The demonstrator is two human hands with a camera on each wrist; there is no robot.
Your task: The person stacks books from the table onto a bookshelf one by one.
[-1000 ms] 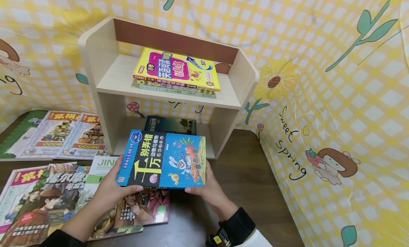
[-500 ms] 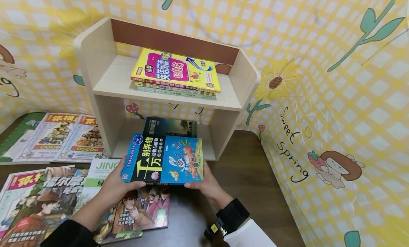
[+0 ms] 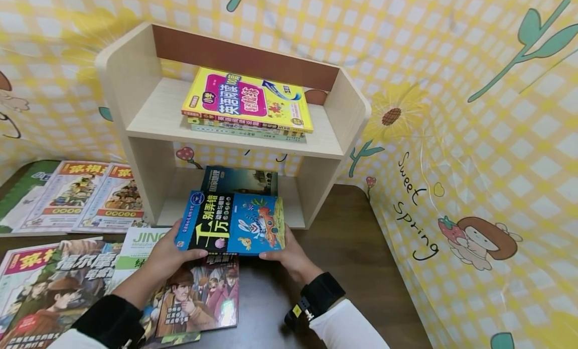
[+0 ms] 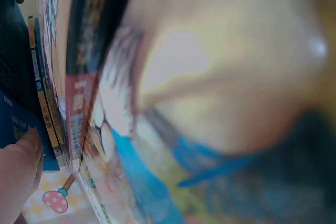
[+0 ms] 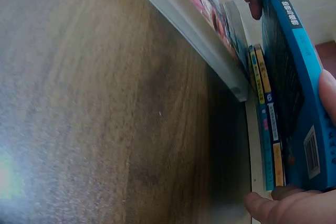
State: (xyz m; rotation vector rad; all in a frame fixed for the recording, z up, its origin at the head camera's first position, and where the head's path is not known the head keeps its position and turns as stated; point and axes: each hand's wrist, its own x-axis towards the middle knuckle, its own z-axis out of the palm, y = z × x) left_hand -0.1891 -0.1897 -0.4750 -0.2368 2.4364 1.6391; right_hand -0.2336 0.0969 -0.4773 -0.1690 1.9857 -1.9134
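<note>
A blue and black children's book [image 3: 253, 221] with a cartoon rabbit on its cover lies flat between my two hands at the front of the lower shelf. My left hand [image 3: 169, 256] grips its left end, thumb along the front edge. At the opposite end my right hand [image 3: 289, 256] grips it the same way, fingers underneath. Behind and below it, a dark teal book [image 3: 244, 178] lies on the lower shelf, partly hidden. The right wrist view shows the held book's barcoded underside [image 5: 312, 153] above the spines of thin books [image 5: 270, 119] on that shelf.
The wooden bookshelf [image 3: 144, 108] has a yellow-covered book [image 3: 253, 100] topping a stack on its upper board. Magazines and comics [image 3: 198, 299] spread over the dark table [image 3: 356, 268] at left and in front. A checked cloth [image 3: 451, 138] hangs behind and at right.
Both hands have carried the blue book lower and farther off, toward the lower shelf, keeping their grip. The head view has shifted slightly.
</note>
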